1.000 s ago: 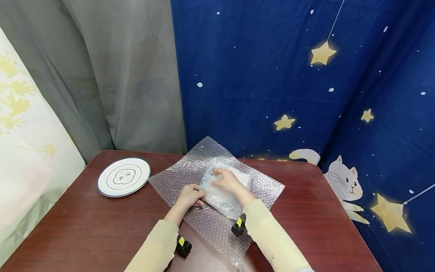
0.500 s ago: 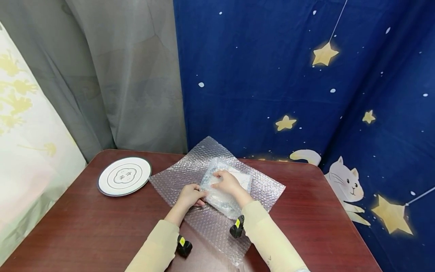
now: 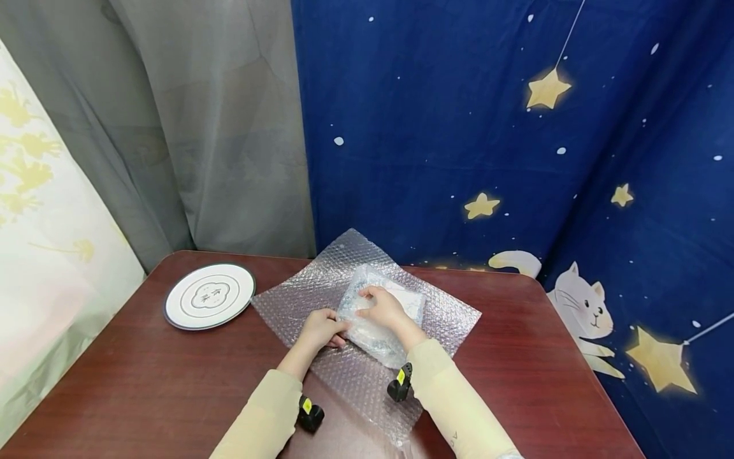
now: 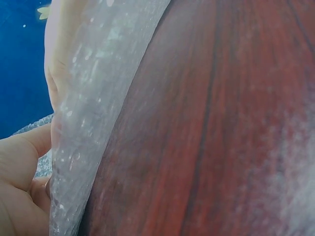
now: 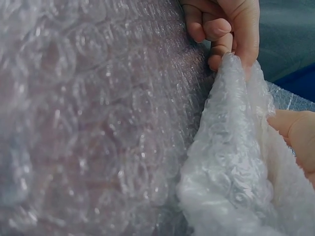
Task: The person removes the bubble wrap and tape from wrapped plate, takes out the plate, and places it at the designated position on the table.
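A flat bundle in bubble wrap (image 3: pixel 375 344) lies on an opened sheet of bubble wrap (image 3: pixel 338 268). A pale, flat surface shows through part of its top. My left hand (image 3: pixel 320 328) pinches the bundle's near-left corner between thumb and fingers, which the right wrist view shows close up. Over the bundle's top rests my right hand (image 3: pixel 387 309), thumb and index finger spread apart, the thumb touching the wrap. Its other fingertips are hidden from the head view. In the left wrist view, the wrap's edge (image 4: pixel 98 98) hangs in front of part of a hand.
A white plate (image 3: pixel 209 296) with a dark rim and a printed centre lies at the table's back left. The reddish-brown table (image 3: pixel 155 389) ends at a grey curtain (image 3: pixel 241 159) and a blue starry curtain (image 3: pixel 413 127) behind.
The right hand has shifted very slightly on the bundle, and its forearm has come a little to the left. The left hand keeps its hold; bundle, sheet and plate stay in place.
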Motion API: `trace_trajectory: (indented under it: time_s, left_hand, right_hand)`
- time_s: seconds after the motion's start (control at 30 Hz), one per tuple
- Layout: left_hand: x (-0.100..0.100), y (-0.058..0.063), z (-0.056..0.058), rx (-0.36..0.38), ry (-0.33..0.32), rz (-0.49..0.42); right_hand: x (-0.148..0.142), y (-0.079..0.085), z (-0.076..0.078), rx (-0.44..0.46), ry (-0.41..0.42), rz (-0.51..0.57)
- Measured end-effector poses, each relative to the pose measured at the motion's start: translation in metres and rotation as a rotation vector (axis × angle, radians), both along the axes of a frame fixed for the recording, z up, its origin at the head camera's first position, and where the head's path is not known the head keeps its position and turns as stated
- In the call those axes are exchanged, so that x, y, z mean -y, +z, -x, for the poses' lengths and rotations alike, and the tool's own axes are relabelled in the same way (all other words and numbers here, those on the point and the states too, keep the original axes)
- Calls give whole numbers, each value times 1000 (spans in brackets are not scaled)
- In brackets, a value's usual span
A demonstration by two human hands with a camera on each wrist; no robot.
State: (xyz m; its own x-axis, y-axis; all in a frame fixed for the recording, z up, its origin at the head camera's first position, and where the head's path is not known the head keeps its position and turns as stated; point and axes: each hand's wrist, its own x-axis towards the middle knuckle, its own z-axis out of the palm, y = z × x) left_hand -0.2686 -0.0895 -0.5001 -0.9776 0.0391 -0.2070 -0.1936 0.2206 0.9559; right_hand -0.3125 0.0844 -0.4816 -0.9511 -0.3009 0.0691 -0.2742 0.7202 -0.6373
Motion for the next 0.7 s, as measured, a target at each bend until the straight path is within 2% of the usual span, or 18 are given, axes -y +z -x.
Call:
trace_trajectory:
  time_s: [0.7]
  left_hand:
    - [0, -1, 1, -2, -9, 10]
  right_hand:
    - [-3, -1, -5, -41, -21, 38]
